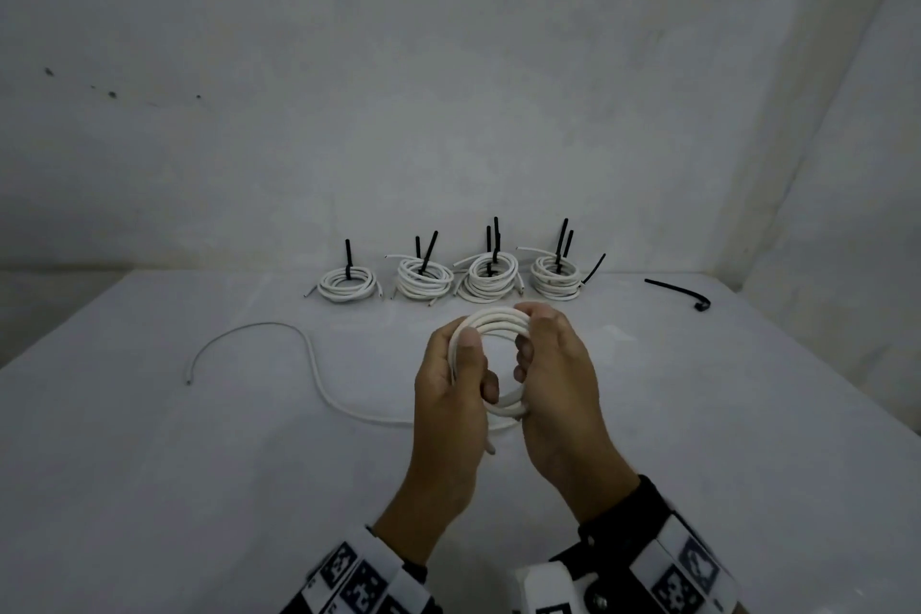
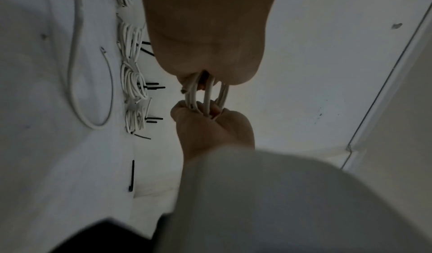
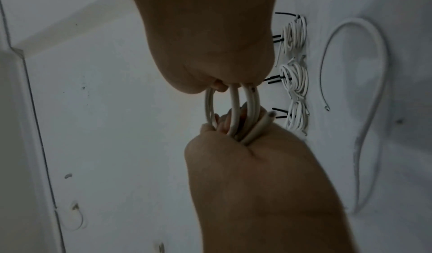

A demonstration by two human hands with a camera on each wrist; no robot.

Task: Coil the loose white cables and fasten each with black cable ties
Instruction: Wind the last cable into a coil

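A white cable coil (image 1: 498,320) of several loops is held upright above the table between both hands. My left hand (image 1: 478,364) grips its left side, thumb across the front and fingers curled through the ring. My right hand (image 1: 532,339) grips the right side with its fingers hooked inside. The coil's loose tail (image 1: 319,379) runs left over the table to a bare end. In the left wrist view the strands (image 2: 209,94) pass between the two fists, and the right wrist view shows the same strands (image 3: 233,105). A loose black cable tie (image 1: 678,293) lies at the far right.
Several tied white coils (image 1: 423,279) with black tie tails sticking up stand in a row along the table's back edge, just beyond my hands. The white table (image 1: 199,464) meets a white wall behind and a corner at the right.
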